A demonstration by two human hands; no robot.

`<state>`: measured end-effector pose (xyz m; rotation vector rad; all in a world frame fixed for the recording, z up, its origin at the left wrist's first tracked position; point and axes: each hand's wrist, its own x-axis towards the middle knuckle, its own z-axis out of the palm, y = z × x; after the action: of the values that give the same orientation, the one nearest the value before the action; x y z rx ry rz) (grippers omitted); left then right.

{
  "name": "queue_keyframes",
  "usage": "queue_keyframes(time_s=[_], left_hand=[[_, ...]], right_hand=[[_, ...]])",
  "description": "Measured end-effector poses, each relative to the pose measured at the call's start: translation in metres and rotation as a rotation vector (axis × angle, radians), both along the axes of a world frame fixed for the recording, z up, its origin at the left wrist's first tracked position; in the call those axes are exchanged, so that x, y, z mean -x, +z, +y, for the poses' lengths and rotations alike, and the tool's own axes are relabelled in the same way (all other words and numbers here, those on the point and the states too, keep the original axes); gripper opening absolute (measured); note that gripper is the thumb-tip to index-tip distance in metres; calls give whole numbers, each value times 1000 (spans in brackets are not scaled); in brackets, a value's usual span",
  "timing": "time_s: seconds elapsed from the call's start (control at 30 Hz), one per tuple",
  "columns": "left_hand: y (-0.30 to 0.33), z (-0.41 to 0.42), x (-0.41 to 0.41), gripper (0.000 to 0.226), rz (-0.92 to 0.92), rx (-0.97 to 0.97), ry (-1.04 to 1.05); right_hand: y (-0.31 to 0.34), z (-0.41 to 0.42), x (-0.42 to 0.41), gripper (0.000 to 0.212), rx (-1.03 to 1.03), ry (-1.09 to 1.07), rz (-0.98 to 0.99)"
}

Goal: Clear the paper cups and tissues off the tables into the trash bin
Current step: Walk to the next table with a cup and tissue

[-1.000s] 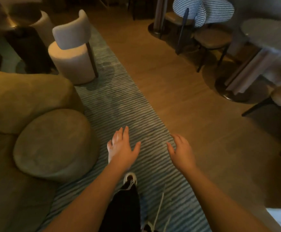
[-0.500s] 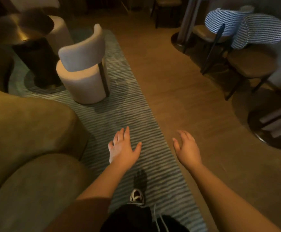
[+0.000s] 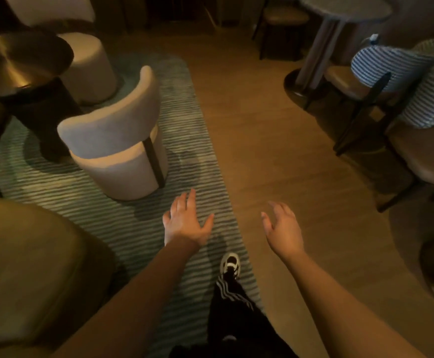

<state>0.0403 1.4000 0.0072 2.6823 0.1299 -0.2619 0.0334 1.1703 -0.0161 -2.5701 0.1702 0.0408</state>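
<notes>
Under your feet, the floor [image 3: 275,140] looks like smooth matt wood planks. To your left lies a woven rug [image 3: 123,223] with a ribbed, striped texture. The pale chair [image 3: 117,151] on it is covered in soft, nubby cloth. Behind it, the round table [image 3: 17,58] has a brushed, shiny metal top. The chair backs [image 3: 401,71] on your right wear striped cloth.
</notes>
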Motion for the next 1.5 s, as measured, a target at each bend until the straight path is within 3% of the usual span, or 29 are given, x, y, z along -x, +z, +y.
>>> queue_keyframes(time_s=[0.2, 0.43, 0.77, 1.2, 1.5], left_hand=[[25, -29, -181, 77, -34, 16, 83], [40, -47, -344, 76, -21, 17, 124], [0, -38, -643, 79, -62, -38, 184], [9, -19, -1032, 82, -97, -105, 236], [-23, -31, -1333, 85, -101, -119, 342]], right_hand=[[19, -32, -203, 44, 41, 121, -5], [31, -41, -375, 44, 10, 174, -3], [-1, -39, -685, 48, -5, 205, 15], [22, -27, -1072, 46, -12, 198, 15], [5, -36, -1401, 44, 1, 282, 10]])
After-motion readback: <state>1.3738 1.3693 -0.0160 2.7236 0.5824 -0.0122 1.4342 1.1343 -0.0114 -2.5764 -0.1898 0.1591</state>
